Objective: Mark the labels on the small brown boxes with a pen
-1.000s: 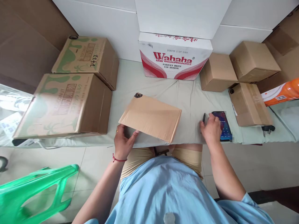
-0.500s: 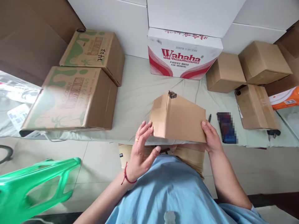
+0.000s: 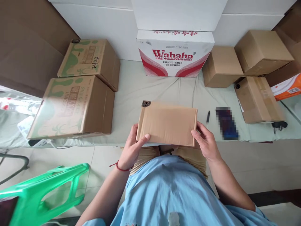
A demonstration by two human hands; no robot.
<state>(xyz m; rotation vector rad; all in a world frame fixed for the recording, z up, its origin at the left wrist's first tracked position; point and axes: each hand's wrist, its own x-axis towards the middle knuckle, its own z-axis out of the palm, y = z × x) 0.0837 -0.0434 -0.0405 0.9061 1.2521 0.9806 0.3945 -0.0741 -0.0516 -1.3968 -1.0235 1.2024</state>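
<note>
A brown cardboard box (image 3: 167, 124) is held in front of my body at the table's near edge, one broad face turned up toward me. A dark patch marks its far left corner. My left hand (image 3: 134, 142) grips the near left corner, thumb on top and fingers hidden behind the side. On the opposite end, my right hand (image 3: 206, 139) clasps the box with its thumb on the face and fingers round the edge. A black pen (image 3: 208, 116) lies on the cloth to the right, beside a dark, pixelated phone (image 3: 227, 123).
A white and red Wahaha carton (image 3: 175, 58) stands at the back of the cloth-covered table (image 3: 127, 103). Two coconut cartons (image 3: 98, 105) sit at left. Several plain boxes (image 3: 260, 99) stand at right. A green plastic stool (image 3: 58, 188) is on the floor at lower left.
The box has turned, so its broad face points toward me and its dark corner has moved left. My left hand has closed on its left end; the right hand keeps hold.
</note>
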